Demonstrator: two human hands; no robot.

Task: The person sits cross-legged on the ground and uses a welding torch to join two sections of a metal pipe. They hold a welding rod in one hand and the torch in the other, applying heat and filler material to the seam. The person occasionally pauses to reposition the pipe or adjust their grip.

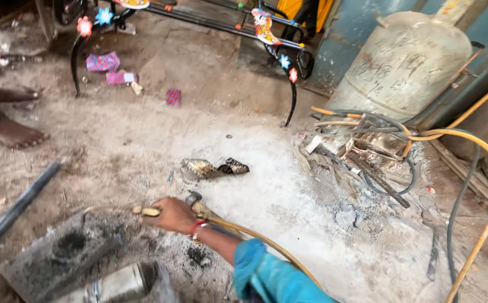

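Near the lower middle of the head view, one hand (pixel 172 215), reaching out of a blue sleeve (pixel 266 275), has its fingers wrapped around the brass handle of a gas torch (pixel 153 211); from this angle it cannot be told whether it is the left or the right hand, and no other hand shows. The torch's thin bent tip points left over a scorched grey block (pixel 59 258). An orange hose (pixel 266 244) trails right from the handle, looping toward a pale gas cylinder (pixel 406 62) far right. The torch looks rigid, metal and fairly light, best gripped at the handle; the hose looks pliable and would drag. Two ornate metal pieces (pixel 213 167) lie just beyond on ashy ground.
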